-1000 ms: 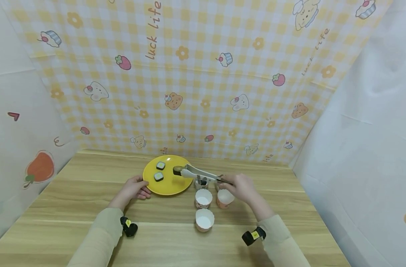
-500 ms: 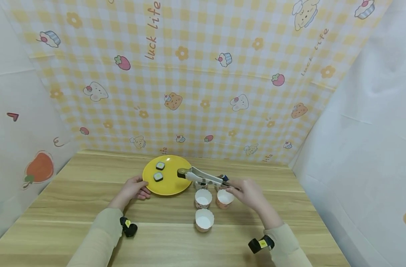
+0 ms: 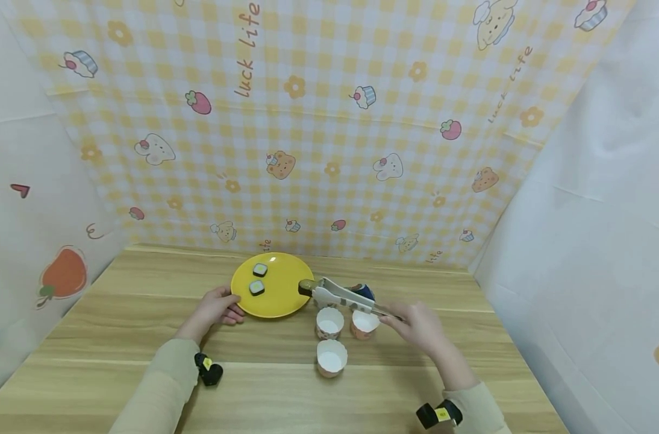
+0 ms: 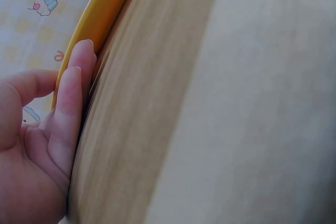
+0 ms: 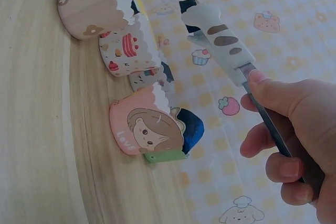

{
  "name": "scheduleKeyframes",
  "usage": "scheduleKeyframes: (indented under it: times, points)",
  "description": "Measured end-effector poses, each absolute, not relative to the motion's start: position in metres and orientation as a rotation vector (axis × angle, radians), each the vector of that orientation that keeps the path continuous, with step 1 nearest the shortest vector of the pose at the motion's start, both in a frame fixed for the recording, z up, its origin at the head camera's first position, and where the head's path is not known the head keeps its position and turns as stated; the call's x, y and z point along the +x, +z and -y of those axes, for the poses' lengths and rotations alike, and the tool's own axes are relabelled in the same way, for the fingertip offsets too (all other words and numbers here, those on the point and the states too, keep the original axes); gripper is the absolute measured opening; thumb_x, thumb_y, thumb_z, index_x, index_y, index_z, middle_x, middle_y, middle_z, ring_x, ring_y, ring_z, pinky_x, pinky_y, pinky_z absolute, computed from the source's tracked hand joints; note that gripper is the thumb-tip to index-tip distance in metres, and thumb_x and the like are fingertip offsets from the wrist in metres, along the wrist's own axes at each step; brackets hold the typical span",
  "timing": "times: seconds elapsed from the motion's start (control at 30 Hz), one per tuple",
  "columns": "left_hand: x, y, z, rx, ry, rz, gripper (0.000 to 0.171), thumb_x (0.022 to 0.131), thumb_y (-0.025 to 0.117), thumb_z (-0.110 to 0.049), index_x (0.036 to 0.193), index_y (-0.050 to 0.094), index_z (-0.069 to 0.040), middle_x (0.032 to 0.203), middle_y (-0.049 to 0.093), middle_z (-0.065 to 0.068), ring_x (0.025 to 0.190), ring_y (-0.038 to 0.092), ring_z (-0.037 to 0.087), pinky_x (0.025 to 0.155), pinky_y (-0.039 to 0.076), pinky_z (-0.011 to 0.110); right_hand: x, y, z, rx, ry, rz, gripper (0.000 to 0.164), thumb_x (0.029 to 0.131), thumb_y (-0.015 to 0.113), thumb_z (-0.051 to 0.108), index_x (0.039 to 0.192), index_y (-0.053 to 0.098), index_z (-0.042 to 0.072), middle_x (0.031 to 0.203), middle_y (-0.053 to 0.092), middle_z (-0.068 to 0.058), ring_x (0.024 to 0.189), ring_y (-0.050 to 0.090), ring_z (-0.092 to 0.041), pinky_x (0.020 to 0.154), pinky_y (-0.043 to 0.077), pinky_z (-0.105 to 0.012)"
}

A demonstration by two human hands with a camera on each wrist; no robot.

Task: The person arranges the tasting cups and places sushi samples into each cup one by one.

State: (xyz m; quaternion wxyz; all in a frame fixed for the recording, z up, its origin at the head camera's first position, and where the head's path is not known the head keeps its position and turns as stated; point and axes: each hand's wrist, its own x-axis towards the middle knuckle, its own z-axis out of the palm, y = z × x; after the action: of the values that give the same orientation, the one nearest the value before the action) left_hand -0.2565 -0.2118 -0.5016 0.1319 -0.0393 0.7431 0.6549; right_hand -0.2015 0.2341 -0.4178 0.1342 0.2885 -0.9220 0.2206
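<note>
My left hand [image 3: 218,306] pinches the left rim of a yellow plate [image 3: 281,304], thumb at the edge, fingers underneath. Two white-topped sushi roll pieces [image 3: 257,287] lie on the plate's left half. My right hand [image 3: 418,325] grips the handles of metal tongs [image 5: 270,119] with white paw-shaped ends. A dark sushi piece [image 3: 305,287] with a brownish top is held in the tongs' tips, over the plate's right rim. Below the tongs, paper baking cups stand in two columns; the back ones are partly covered by the tongs.
Three white-lined cups show their open tops: a middle-left cup [image 3: 330,323], a pinkish right cup [image 3: 365,325] and a front cup [image 3: 332,358]. Something dark blue [image 5: 193,129] rises behind the pink cup. A checked cloth [image 3: 329,120] hangs along the table's back edge.
My right hand has drawn back to the right and toward me, carrying the tongs and sushi piece from over the plate's middle to its right rim. The left hand and plate stay put.
</note>
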Motion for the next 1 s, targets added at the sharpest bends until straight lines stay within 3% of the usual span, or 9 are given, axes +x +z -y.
scheduleKeyframes:
  times: [0.13,0.3,0.47,0.77,1.0]
  points:
    - [-0.258,-0.504,0.211,-0.130,1.904,-2.152,0.045,0.099,0.045,-0.009,0.135,0.031,0.013,0.072,0.066,0.010,0.061,0.067,0.020,0.054,0.056,0.030,-0.194,-0.420,-0.242,0.815,0.651,2.675,0.018,0.087,0.071,0.021,0.102,0.075,0.011,0.074,0.066,0.008,0.046,0.035,0.003,0.040,0.033,-0.021]
    - [-0.258,-0.503,0.212,-0.114,1.905,-2.158,0.041,0.099,0.045,-0.008,0.131,0.034,0.014,0.072,0.065,0.010,0.060,0.066,0.019,0.054,0.056,0.030,-0.187,-0.423,-0.251,0.768,0.615,2.671,0.024,0.084,0.074,0.021,0.106,0.074,0.011,0.094,0.072,-0.001,0.053,0.045,0.003,0.049,0.042,-0.022]
    - [-0.257,-0.501,0.212,-0.107,1.911,-2.159,0.038,0.099,0.045,-0.007,0.129,0.035,0.014,0.072,0.065,0.010,0.060,0.066,0.019,0.054,0.056,0.030,-0.180,-0.423,-0.259,0.738,0.654,2.691,0.025,0.085,0.073,0.024,0.108,0.074,0.014,0.088,0.071,0.005,0.049,0.039,0.003,0.045,0.038,-0.022]
    - [-0.257,-0.502,0.212,-0.106,1.910,-2.153,0.039,0.099,0.045,-0.007,0.129,0.034,0.014,0.072,0.065,0.011,0.060,0.067,0.020,0.054,0.056,0.030,-0.171,-0.421,-0.268,0.771,0.648,2.700,0.018,0.086,0.072,0.023,0.098,0.075,0.011,0.071,0.063,0.012,0.045,0.036,0.004,0.039,0.035,-0.020]
    - [-0.258,-0.502,0.213,-0.111,1.905,-2.151,0.042,0.098,0.045,-0.008,0.131,0.032,0.014,0.072,0.065,0.011,0.060,0.066,0.019,0.054,0.056,0.030,-0.164,-0.420,-0.272,0.781,0.607,2.703,0.019,0.084,0.074,0.023,0.100,0.075,0.013,0.076,0.067,0.011,0.047,0.038,0.005,0.039,0.035,-0.019]
